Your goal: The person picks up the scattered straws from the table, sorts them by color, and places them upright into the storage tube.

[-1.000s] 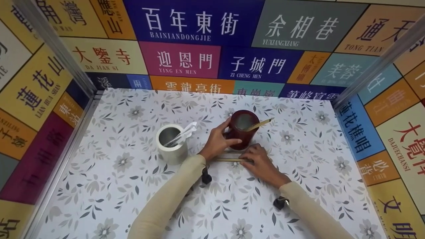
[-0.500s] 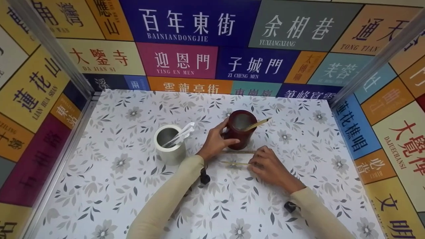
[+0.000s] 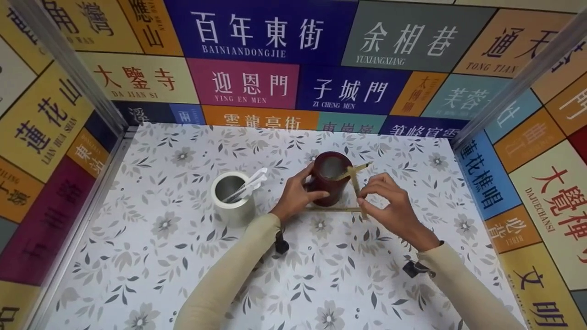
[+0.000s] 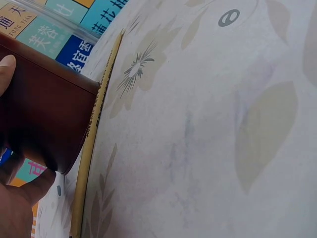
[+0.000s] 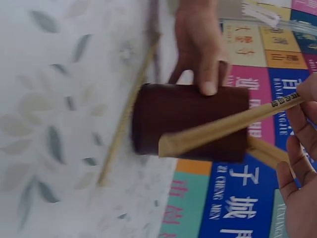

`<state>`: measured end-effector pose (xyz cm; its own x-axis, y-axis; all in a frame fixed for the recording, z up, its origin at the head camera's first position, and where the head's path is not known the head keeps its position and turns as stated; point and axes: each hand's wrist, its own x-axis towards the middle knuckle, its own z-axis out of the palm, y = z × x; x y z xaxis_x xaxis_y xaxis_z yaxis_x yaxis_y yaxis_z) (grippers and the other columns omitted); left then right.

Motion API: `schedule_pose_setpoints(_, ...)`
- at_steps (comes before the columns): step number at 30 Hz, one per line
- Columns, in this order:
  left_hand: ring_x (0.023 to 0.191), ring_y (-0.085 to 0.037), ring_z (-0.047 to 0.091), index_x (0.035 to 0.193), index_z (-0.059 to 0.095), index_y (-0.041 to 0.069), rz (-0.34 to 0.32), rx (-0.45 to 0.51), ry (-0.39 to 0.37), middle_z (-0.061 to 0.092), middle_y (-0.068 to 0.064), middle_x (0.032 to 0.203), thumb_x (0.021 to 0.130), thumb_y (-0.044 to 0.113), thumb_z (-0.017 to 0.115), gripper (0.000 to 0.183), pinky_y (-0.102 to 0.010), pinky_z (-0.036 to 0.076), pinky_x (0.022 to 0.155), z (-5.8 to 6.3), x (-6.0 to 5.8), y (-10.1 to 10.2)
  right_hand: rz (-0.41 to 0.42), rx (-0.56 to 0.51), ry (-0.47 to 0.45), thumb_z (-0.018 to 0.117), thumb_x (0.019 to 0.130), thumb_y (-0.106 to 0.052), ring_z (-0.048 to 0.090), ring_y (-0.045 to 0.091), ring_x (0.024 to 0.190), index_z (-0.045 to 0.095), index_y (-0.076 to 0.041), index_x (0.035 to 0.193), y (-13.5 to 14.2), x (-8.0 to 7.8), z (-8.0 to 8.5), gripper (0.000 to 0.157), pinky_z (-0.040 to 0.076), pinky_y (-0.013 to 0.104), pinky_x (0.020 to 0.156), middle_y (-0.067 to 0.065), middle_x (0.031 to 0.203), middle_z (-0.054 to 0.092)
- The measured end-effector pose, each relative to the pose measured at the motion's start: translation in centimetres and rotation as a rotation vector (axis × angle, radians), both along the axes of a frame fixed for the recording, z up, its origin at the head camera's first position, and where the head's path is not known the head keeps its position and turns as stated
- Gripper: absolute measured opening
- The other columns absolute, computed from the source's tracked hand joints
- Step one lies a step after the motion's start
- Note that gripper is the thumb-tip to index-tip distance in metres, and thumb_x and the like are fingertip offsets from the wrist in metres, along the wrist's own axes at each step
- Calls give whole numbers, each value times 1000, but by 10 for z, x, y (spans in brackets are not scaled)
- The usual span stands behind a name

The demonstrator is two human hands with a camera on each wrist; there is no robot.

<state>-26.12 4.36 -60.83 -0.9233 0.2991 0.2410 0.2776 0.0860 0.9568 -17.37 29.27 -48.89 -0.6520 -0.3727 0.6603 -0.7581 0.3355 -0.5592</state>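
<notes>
My left hand grips the side of a dark red cylindrical cup standing upright on the table, thumb toward the front. A slim bamboo stick leans in the cup, sticking out to the right. Fingers and thumb of my right hand pinch another bamboo stick, printed with dark characters. It is raised upright, close to the cup's right side, its upper end near the rim. A third printed bamboo stick lies on the table along the front of the cup's base.
To the left stands a pale cylindrical pot with several white-wrapped slender pieces leaning out. The floral tablecloth covers the table. Panels printed with characters enclose the back and both sides.
My right hand has picked up the nearer stick from the table, lifted it and tilted it upright beside the cup. My left hand keeps its grip on the cup.
</notes>
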Motion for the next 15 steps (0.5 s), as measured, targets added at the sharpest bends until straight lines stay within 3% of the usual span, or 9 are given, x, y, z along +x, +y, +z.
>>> schedule_pose_setpoints(4, 127, -23, 58, 155, 42, 17, -6, 24, 2, 51, -4, 151, 72, 30, 93, 97, -46, 52, 102, -1, 0, 1, -54, -93, -37, 75, 84, 10, 54, 31, 90, 73, 5, 90, -14, -2, 43, 8, 46, 29, 86, 19, 88, 67)
schedule_pose_setpoints(8, 124, -24, 60, 154, 44, 19, -9, 34, 10, 52, -3, 150, 73, 27, 93, 95, -43, 54, 100, -2, 0, 2, -126, -184, -86, 72, 83, 15, 59, 27, 108, 73, 10, 95, -24, -5, 73, 12, 47, 32, 101, 22, 91, 69)
schedule_pose_setpoints(12, 122, -22, 62, 154, 43, 21, -6, 14, 10, 52, 0, 150, 73, 30, 93, 95, -33, 55, 99, -1, 1, 1, -211, -221, -64, 72, 83, 14, 60, 30, 120, 73, 9, 93, -30, -18, 73, 11, 32, 44, 120, 23, 92, 70)
schedule_pose_setpoints(15, 121, -23, 63, 155, 42, 21, -4, 15, 18, 52, -1, 150, 73, 30, 92, 96, -31, 55, 98, -1, 1, 1, -253, -208, -72, 74, 84, 11, 60, 27, 117, 74, 8, 93, -34, -27, 66, 10, 35, 39, 117, 21, 94, 70)
